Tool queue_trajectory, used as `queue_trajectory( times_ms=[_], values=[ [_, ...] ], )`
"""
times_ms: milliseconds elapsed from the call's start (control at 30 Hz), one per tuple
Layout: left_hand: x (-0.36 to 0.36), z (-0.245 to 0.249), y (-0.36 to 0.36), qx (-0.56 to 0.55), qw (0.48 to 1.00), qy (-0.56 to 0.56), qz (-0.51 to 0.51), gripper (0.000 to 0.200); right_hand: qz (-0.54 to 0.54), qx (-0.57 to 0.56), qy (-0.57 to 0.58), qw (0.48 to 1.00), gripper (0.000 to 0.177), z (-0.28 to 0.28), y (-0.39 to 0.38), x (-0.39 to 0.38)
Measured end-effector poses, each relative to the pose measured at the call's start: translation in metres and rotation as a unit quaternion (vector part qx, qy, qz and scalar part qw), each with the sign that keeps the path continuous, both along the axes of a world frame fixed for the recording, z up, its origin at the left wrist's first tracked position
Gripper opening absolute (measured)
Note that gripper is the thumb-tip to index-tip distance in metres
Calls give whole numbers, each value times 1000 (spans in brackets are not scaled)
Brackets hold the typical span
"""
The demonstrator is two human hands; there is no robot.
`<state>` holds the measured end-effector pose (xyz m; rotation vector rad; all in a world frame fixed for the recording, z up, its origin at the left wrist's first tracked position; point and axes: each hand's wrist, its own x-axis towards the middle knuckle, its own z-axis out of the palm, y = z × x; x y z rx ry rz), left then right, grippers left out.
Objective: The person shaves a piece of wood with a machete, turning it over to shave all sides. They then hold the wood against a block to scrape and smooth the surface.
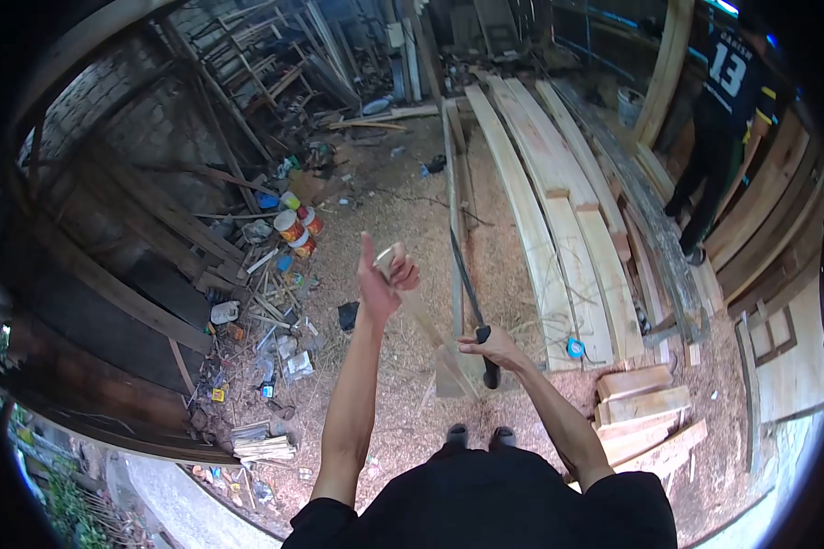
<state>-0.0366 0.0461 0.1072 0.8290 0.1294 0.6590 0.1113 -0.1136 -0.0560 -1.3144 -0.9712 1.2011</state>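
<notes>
The person wears a black top point(485, 499), plain and dark across the chest and shoulders as seen from above. Its sleeves are short. The left sleeve point(325, 531) ends above the elbow with a soft, rounded hem, and the right sleeve point(627, 508) does the same. Below the sleeves both arms are bare and slim down to the wrists. The left hand point(380, 284) and the right hand point(490, 343) are bare too. Two dark shoes point(456, 435) with rounded toes show just beyond the top's edge.

Long planks point(533, 206), paint cans point(290, 225), sawdust point(403, 229)
</notes>
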Motion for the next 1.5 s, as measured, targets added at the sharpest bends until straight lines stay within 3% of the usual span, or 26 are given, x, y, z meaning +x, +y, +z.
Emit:
queue_trajectory(
  times_ms=[67,167,233,267,333,367,433,533,633,700,767,833,867,933,967,1133,1200,1267,1300,1367,1400,1467,1500],
  values=[
    [9,17,14,2,998,-47,-48,62,39,3,3,999,28,32,11,-10],
    [20,36,21,30,987,-111,-115,62,-31,32,-74,996,28,32,31,-23],
    [29,61,12,47,996,15,78,61,-54,47,-52,996,26,26,43,-30],
    [30,61,15,53,995,9,83,61,-82,55,-18,995,25,25,51,-32],
    [27,43,27,135,955,132,228,53,-95,72,3,993,24,37,58,-38],
    [18,29,25,156,942,158,252,40,-112,81,26,990,23,44,58,-40],
    [0,-23,18,252,874,267,317,31,-136,96,28,986,23,42,67,-35],
    [-28,-125,-6,276,817,436,259,30,-172,108,71,977,24,47,75,-34],
    [-34,-128,-55,274,839,433,184,28,-223,134,81,962,25,36,87,-35],
    [-34,-136,-67,179,886,412,117,27,-214,123,41,968,25,31,89,-31],
    [-37,-145,-63,160,895,399,117,27,-204,110,1,973,24,27,90,-27],
    [-43,-137,-59,179,881,417,131,27,-201,97,105,969,23,31,91,-20],
    [-46,-141,-53,177,884,412,132,27,-200,97,99,970,23,34,92,-15],
    [-53,-134,-47,407,756,431,277,28,-228,88,139,960,25,47,91,-7],
    [-56,-132,-47,425,729,450,295,28,-238,92,131,958,28,52,90,-4],
    [-57,-125,-42,474,715,419,298,23,-244,122,147,951,23,53,90,16],
    [-54,-117,-48,477,705,429,302,22,-302,128,169,929,16,53,90,16],
    [-51,-109,-53,548,624,407,379,22,-301,137,185,925,13,57,86,15],
    [-51,-105,-57,550,625,406,377,22,-318,136,199,917,12,60,86,12],
    [-53,-105,-71,658,501,353,439,20,-340,134,215,906,12,59,85,12],
    [-54,-115,-79,661,501,352,434,20,-359,127,207,901,12,54,88,13],
    [-56,-139,-95,616,648,337,295,20,-379,120,204,894,12,49,91,11],
    [-58,-141,-100,484,756,363,250,29,-381,112,214,893,11,47,92,9]
  ],
)
